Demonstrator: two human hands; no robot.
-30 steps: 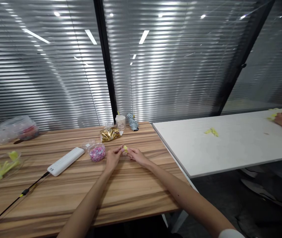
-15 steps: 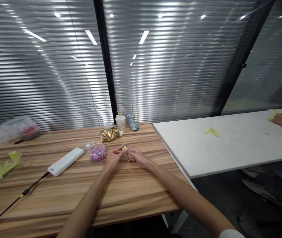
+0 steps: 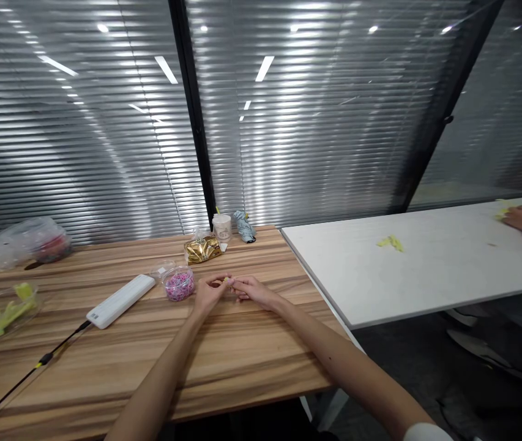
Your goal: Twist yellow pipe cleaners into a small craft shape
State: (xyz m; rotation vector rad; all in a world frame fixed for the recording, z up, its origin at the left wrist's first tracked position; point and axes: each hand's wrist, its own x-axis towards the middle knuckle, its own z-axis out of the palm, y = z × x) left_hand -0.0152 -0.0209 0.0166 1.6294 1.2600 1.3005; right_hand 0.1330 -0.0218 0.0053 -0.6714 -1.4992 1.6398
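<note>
Over wood (image 3: 242, 367), left hand (image 3: 208, 294) and right hand (image 3: 255, 292) hide the yellow piece's (image 3: 226, 280) axis.

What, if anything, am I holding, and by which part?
A small yellow piece, pinched at the fingertips where your left hand and right hand meet. They hide most of it, so which part is gripped can't be told.

On the table (image 3: 237, 361), the tub (image 3: 178, 285) stands right of the power bank (image 3: 122, 301), the cup (image 3: 222, 228) farther back.
</note>
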